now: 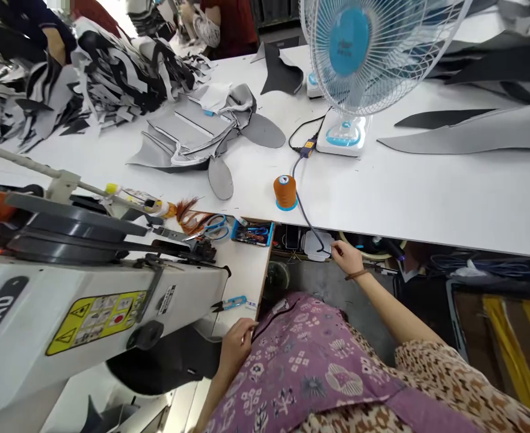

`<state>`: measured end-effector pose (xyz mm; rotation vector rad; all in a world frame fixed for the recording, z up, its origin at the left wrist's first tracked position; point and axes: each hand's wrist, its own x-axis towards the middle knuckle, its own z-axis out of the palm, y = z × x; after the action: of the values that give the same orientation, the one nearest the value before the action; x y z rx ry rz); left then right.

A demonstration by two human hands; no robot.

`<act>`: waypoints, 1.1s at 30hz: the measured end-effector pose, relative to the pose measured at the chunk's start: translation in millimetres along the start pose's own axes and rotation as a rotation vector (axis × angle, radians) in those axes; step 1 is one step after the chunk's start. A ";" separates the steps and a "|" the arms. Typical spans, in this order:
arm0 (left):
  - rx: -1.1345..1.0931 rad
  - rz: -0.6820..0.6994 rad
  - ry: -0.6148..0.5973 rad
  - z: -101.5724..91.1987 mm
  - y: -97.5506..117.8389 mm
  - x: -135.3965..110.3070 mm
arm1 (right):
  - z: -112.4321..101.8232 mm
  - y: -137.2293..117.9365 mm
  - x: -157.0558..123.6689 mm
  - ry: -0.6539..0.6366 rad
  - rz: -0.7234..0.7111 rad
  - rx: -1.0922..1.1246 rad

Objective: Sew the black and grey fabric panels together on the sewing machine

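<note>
Right hand (348, 260) below-right of orange spool (285, 193), fingers (337, 248) pinched nearly together, grip unclear, dark cable (310, 224) running past spool's right side down beside fingertips, left hand (236, 346) below-left of spool, curled, contents hidden

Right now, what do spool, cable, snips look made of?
Spool: orange thread, slightly shiny, by its wound look.
Cable: dull rubber or plastic sheath, judging by smooth bends.
Snips: probably steel blades, thin and dark; bright blue grip, perhaps plastic.
</note>
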<state>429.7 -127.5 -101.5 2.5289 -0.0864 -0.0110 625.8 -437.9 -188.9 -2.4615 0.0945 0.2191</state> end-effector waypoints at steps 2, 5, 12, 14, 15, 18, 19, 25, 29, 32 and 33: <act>-0.011 0.050 -0.007 -2.0 -4.9 7.2 | -4.4 -20.3 -0.4 0.017 -0.038 0.013; -0.033 0.107 -0.001 -5.8 -15.3 14.1 | -12.8 -66.1 15.5 0.057 -0.099 0.010; -0.109 0.095 0.049 -10.1 -3.3 39.4 | -34.7 -187.8 94.3 -0.025 -0.178 -0.231; -0.137 0.063 0.084 -5.7 9.0 53.2 | -37.3 -202.0 114.8 -0.055 -0.183 -0.314; -0.149 0.038 0.114 -2.8 15.6 61.5 | -38.8 -204.3 123.1 -0.068 -0.207 -0.333; -0.170 -0.061 0.247 3.3 36.4 90.7 | -49.3 -199.8 139.5 -0.126 -0.381 -0.244; -0.182 -0.102 0.301 2.6 43.5 101.1 | -55.6 -197.9 141.9 -0.165 -0.473 -0.156; -0.741 -0.277 0.426 -33.3 72.1 138.2 | -91.2 -231.3 122.3 -0.959 -0.920 0.406; -1.384 -0.238 0.187 -39.1 84.8 118.7 | -67.5 -263.4 87.4 -1.373 -1.061 0.551; -1.706 -0.291 0.278 -23.9 102.1 96.5 | -38.5 -266.2 59.2 -1.422 -0.923 0.551; -1.734 -0.340 0.399 -18.7 106.9 90.3 | -31.3 -263.6 49.7 -1.328 -0.894 0.564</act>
<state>514.0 -210.0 -23.8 0.7572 0.3628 0.1934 711.2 -251.9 -12.8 -1.2172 -1.2535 1.1309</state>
